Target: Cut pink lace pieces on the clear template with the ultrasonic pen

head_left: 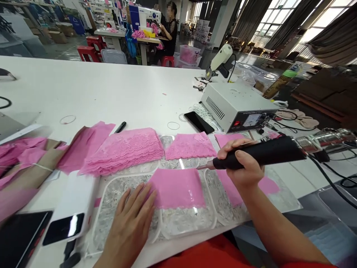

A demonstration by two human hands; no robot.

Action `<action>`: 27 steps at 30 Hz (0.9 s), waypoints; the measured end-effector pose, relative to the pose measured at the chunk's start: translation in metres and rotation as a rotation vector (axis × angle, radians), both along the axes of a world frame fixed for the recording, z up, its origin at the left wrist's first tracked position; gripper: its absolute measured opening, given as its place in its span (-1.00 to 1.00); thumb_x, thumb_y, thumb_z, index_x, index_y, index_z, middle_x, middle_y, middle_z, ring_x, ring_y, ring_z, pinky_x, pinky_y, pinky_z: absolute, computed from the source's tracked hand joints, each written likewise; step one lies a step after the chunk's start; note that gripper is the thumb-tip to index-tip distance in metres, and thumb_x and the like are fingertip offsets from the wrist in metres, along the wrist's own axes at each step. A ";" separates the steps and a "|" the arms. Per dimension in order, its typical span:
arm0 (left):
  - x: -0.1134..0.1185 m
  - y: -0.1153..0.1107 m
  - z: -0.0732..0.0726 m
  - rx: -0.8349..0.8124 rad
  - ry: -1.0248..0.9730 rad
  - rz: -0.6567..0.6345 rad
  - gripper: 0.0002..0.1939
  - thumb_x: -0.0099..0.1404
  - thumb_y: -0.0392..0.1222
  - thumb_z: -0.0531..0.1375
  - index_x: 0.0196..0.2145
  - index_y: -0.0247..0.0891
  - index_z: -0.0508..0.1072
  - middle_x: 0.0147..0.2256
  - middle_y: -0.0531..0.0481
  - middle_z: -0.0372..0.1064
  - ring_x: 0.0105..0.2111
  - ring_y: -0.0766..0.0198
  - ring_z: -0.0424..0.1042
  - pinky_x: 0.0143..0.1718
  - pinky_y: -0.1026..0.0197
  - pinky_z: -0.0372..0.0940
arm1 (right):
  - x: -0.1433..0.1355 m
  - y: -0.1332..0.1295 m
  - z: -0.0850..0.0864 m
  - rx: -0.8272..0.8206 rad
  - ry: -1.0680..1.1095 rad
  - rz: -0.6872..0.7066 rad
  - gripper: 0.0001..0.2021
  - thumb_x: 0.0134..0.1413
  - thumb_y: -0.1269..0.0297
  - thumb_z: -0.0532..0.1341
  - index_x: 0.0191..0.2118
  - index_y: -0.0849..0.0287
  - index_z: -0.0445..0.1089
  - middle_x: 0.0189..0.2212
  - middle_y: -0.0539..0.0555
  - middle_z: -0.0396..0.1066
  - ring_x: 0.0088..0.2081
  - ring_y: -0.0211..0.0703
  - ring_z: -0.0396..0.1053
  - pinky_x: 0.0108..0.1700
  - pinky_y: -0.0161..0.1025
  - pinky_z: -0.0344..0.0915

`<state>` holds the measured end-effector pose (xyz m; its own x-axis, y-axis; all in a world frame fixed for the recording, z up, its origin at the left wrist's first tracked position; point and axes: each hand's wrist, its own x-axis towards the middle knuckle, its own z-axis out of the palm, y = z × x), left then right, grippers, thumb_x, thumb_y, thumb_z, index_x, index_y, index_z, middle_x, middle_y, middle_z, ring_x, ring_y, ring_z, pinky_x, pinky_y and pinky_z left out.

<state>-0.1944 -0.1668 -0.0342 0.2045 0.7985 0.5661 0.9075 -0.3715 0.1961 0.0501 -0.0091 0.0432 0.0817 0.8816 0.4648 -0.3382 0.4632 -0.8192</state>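
A flat pink fabric piece (pixel 180 188) lies on a clear-edged, marbled mat (pixel 189 223). My left hand (pixel 134 216) rests flat on the mat, its fingers spread and the tips at the fabric's left edge. My right hand (pixel 247 165) is wrapped round a black-handled tool (pixel 267 152), whose pointed metal tip is at the fabric's upper right corner. Behind are a stack of pink lace pieces (pixel 128 149) and a smaller pink lace piece (pixel 191 145). Another pink piece (pixel 230 186) lies partly under the tool and my right hand.
A grey control box (pixel 240 104), a phone (pixel 199 122) and a pen (pixel 121 127) lie behind the mat. Pink cloth bundles (pixel 25 156), a white device (pixel 74 201) and a black tablet (pixel 23 238) are at left. A person (pixel 170 33) sits at a sewing machine beyond.
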 end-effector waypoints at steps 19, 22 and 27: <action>-0.002 0.000 0.003 -0.026 0.069 -0.003 -0.67 0.39 -0.39 0.07 0.07 -0.29 0.39 0.07 -0.16 0.39 0.16 0.02 0.27 0.23 -0.11 0.07 | 0.002 0.004 -0.010 0.034 -0.050 0.024 -0.93 -0.10 0.33 0.27 -0.40 0.14 0.39 -0.52 -0.04 0.36 -0.56 -0.25 0.37 -0.48 -0.23 0.34; -0.003 0.000 0.004 -0.030 0.064 -0.004 -0.67 0.39 -0.39 0.07 0.08 -0.28 0.39 0.08 -0.16 0.39 0.17 0.03 0.28 0.23 -0.10 0.08 | 0.006 0.001 -0.008 0.021 -0.046 0.029 -0.92 -0.10 0.31 0.26 -0.39 0.15 0.39 -0.51 -0.03 0.35 -0.56 -0.26 0.36 -0.49 -0.24 0.34; -0.004 -0.001 0.006 -0.039 0.070 -0.032 -0.64 0.36 -0.40 0.10 0.09 -0.25 0.38 0.08 -0.17 0.38 0.18 0.00 0.26 0.23 -0.13 0.09 | 0.023 -0.017 -0.002 -0.027 -0.074 0.103 -0.87 -0.10 0.23 0.29 -0.37 0.13 0.41 -0.51 -0.02 0.34 -0.59 -0.26 0.33 -0.55 -0.23 0.33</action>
<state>-0.1985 -0.1674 -0.0279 0.2686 0.8120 0.5182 0.9073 -0.3940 0.1471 0.0733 -0.0258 0.0408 -0.0437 0.8959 0.4421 -0.3211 0.4064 -0.8554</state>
